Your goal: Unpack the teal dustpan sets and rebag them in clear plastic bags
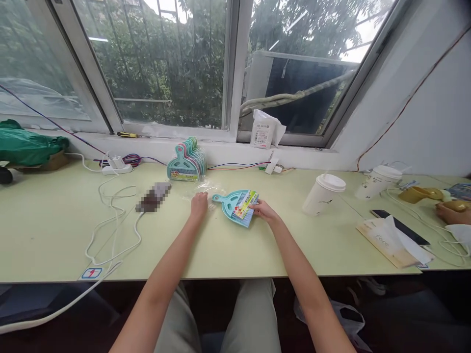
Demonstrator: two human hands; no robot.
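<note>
Pale green tabletop [235, 255] lies nearest to us, our two bare arms reaching out across it. Our right hand [264, 211] grips the far edge of a small teal dustpan [235, 207] that lies flat on the table, its handle pointing left and a bright paper label across its pan. Our left hand [199, 203] rests loosely curled on the table just left of that handle, at the edge of a clear plastic wrapper [206, 189]; we cannot tell whether its fingers pinch the wrapper. To the left a white cable [114, 215] loops over the table. To the right stand a white paper cup [324, 194] and, further right, a second lidded cup [379, 181], with a phone [401, 226] and tissue nearby. Another person's hand [451, 213] shows at the right edge. Farther back, a stack of coloured dustpans [187, 159] stands near the wall, and a white packet [265, 129] leans on the window sill.
</note>
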